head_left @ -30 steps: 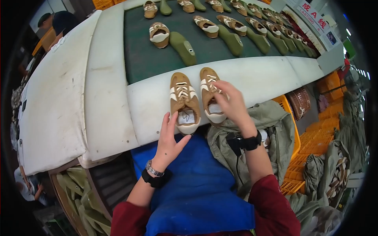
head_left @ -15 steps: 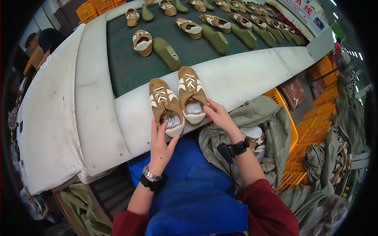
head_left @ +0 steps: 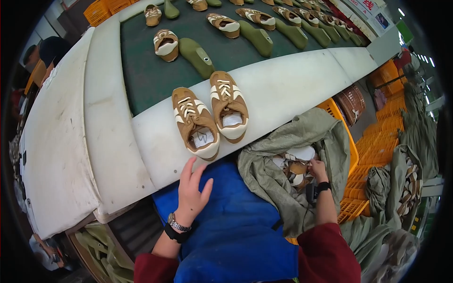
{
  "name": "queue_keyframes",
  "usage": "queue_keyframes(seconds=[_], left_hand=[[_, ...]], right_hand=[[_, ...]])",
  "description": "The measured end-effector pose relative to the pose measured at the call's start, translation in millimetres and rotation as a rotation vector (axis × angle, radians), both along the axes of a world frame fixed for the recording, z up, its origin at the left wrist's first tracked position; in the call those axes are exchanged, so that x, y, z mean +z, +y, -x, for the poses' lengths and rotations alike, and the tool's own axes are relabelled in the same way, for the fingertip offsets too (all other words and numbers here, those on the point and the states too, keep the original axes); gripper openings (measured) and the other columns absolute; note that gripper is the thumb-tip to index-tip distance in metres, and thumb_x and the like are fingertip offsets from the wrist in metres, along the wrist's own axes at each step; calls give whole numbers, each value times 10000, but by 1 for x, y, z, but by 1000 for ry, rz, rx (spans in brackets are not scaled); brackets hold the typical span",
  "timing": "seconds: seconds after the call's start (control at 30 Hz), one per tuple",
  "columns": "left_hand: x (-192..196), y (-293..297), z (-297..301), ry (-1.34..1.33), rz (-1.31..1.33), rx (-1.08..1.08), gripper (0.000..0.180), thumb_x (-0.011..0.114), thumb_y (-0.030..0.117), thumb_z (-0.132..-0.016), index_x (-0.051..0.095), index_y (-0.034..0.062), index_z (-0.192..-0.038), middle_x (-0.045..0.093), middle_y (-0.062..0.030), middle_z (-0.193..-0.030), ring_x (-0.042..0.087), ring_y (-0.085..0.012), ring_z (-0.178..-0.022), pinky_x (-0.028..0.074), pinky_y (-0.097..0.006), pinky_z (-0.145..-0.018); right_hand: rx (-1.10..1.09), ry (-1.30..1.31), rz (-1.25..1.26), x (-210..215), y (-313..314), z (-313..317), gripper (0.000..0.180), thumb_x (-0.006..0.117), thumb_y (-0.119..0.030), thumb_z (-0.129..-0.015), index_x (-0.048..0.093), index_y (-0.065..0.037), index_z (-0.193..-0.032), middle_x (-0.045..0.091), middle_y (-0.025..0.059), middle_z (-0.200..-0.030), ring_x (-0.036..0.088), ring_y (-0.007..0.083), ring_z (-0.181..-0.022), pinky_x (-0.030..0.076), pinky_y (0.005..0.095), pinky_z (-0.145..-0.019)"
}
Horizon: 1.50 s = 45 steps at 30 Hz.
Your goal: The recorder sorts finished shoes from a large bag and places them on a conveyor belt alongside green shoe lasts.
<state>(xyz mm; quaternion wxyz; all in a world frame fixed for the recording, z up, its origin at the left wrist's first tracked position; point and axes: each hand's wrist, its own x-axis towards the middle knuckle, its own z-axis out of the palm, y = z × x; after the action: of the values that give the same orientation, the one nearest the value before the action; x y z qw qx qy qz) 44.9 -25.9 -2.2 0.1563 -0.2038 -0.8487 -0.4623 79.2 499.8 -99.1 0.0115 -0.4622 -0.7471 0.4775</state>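
Observation:
Two brown sneakers with white stripes and laces stand side by side on the pale table border, heels toward me: the left sneaker [head_left: 196,123] and the right sneaker [head_left: 229,106]. Just below the left one's heel, my left hand [head_left: 192,191] is open, fingers spread, touching nothing. My right hand [head_left: 319,170] reaches into a grey-green cloth sack [head_left: 264,162] at my right. Its fingers are curled at the pile of brown and white shoe uppers [head_left: 297,169] inside; what they pinch is too small to make out.
A dark green belt [head_left: 146,80] beyond the border carries rows of sneakers and olive shoe lasts [head_left: 196,57]. Orange crates [head_left: 377,151] stack up on the right, one beneath the sack. More olive lasts [head_left: 96,245] lie in a bin at lower left.
Both hands have let go of the sneakers, which stay on the border. My right hand has moved right and down into the sack; my left has drawn back slightly toward me.

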Motion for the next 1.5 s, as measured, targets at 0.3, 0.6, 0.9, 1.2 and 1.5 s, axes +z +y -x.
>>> queue_keyframes(seconds=[0.3, 0.6, 0.9, 1.2, 1.5], left_hand=[[6, -39, -20, 54, 93, 198, 324, 661, 35, -751, 594, -4, -1065, 565, -165, -1157, 532, -343, -1100, 438, -402, -932], [3, -38, -21, 61, 106, 167, 308, 662, 34, -750, 596, -5, -1049, 603, -160, -1073, 558, -346, -1046, 444, -406, -919], [2, -46, -31, 47, 127, 203, 304, 655, 32, -758, 591, -3, -1053, 620, -152, -1041, 575, -329, -1018, 438, -421, -917], [47, -17, 10, -1, 120, -70, 823, 773, 185, -694, 325, 0, -1359, 376, -245, -1354, 382, -365, -1264, 338, -417, -1038], [36, 20, 13, -761, -1168, -433, 767, 672, 70, -744, 261, -2, -1387, 448, -121, -1319, 458, -214, -1218, 369, -337, -1017]], right_hand=[[-118, 62, -515, -18, -97, 169, 858, 663, -538, -706, 394, 16, -1303, 490, 305, -1249, 473, 454, -1158, 389, 471, -986], [-12, 216, 382, 16, -145, 205, 996, 751, -430, -720, 114, -187, -1445, 364, 163, -1352, 473, 346, -1124, 475, 481, -833], [-53, 599, 477, 3, -164, 161, 686, 705, -68, -766, 320, -69, -1333, 546, 123, -1147, 601, 255, -960, 539, 374, -716], [250, 875, 568, 133, -221, 107, 641, 667, -86, -821, 327, 3, -1356, 518, 123, -1235, 552, 217, -1084, 471, 325, -904], [441, 922, 771, 189, -245, 114, 449, 597, -183, -895, 453, -8, -1282, 576, 88, -1185, 570, 153, -1043, 475, 306, -888]])
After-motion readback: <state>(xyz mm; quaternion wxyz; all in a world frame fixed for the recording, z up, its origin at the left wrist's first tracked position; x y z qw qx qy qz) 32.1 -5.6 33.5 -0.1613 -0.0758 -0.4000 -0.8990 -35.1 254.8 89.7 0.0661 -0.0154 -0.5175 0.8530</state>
